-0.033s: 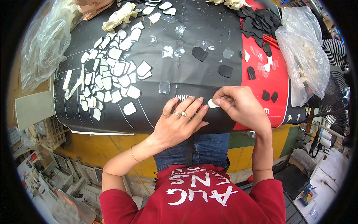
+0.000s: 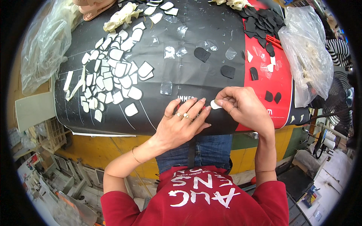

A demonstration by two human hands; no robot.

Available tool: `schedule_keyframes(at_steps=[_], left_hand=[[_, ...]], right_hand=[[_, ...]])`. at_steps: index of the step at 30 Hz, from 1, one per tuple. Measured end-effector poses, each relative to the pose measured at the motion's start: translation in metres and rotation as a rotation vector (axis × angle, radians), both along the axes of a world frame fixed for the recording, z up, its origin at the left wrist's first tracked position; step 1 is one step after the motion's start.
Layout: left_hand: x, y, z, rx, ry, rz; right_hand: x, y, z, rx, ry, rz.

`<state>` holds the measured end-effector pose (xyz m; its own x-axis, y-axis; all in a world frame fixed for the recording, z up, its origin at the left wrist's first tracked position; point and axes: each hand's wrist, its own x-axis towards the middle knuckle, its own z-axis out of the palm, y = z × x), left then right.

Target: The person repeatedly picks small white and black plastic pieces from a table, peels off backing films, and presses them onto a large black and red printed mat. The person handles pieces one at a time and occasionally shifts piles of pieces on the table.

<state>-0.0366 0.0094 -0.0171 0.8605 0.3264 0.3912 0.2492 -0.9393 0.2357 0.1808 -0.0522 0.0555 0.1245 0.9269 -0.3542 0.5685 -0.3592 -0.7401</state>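
along the table's near edge (image 2: 222,122), right hand (image 2: 247,111) pinches a small white piece (image 2: 215,104); left hand (image 2: 181,122) lies just beside it, loosely spread, apparently holding nothing. possible fault: piece slips or skews, caused by the edge-only pinch.

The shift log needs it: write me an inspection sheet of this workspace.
Surface: black-and-red mat, creased
Job's things: small white piece near the front edge; white-faced pieces heaped left; black pieces piled upper right
Clutter: plastic scraps mid-mat; plastic bags both sides
Hands: right hand pinches the small white piece; left hand spread beside it, contact unclear
Cables: dark cord-like strand at right, ends unclear
Surroundings: fan at right
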Motion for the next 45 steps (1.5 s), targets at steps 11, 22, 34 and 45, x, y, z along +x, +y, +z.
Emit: schedule_keyframes(at_steps=[11, 22, 34, 45], left_hand=[[0.006, -0.005, 0.004, -0.037, 0.050, -0.002], [0.006, -0.005, 0.001, -0.045, 0.047, -0.007], [0.006, -0.004, 0.002, -0.029, 0.048, 0.019], [-0.001, -0.003, -0.006, 0.014, -0.046, -0.035]], right_hand=[[-0.002, -0.002, -0.003, 0.104, -0.043, 0.025], [-0.029, -0.025, -0.017, 0.277, 0.003, -0.322], [-0.027, -0.038, -0.020, 0.415, -0.187, -0.497], [-0.005, -0.025, 0.000, 0.133, 0.076, -0.207]])
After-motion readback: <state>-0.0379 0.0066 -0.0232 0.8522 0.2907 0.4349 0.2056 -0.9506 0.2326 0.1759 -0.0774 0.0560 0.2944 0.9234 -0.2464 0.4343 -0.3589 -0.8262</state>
